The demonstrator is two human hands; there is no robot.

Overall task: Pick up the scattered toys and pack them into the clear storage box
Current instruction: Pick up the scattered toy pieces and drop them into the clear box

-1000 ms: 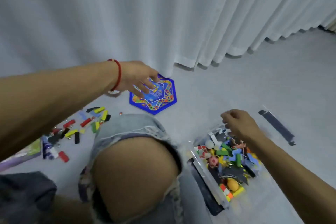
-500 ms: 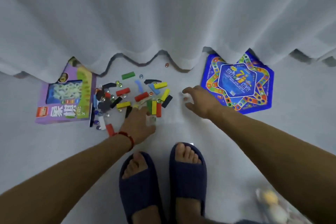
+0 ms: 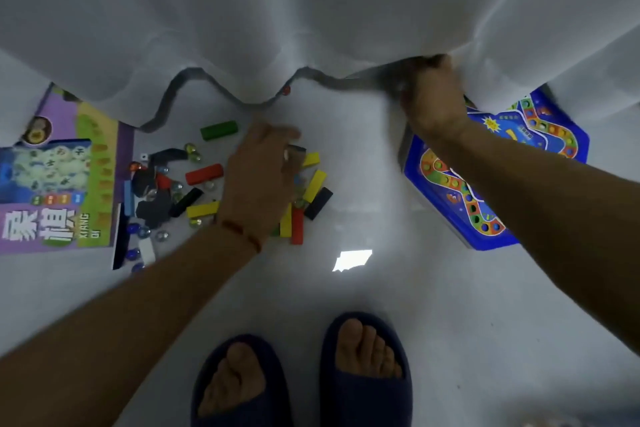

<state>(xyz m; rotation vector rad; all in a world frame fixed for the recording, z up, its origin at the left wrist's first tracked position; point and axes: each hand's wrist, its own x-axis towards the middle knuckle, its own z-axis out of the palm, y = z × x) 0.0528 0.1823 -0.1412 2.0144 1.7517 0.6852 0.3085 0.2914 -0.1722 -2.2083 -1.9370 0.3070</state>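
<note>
Several coloured wooden blocks lie scattered on the grey floor, among them a green block, a red block and a yellow block, with glass marbles between them. My left hand, red string at the wrist, lies palm down on the right part of this pile, fingers curled over blocks. My right hand is blurred at the curtain hem, just above the blue hexagonal game board; its fingers are hidden by the cloth. The clear storage box is out of view.
A white curtain hangs across the far side, its hem covering part of the board. A purple game box lies at the left. One red marble sits at the hem. My feet in dark slippers stand below.
My right hand has moved up and right from the bare floor to the curtain hem by the board. My left hand has slid forward onto the blocks. The view has drawn closer.
</note>
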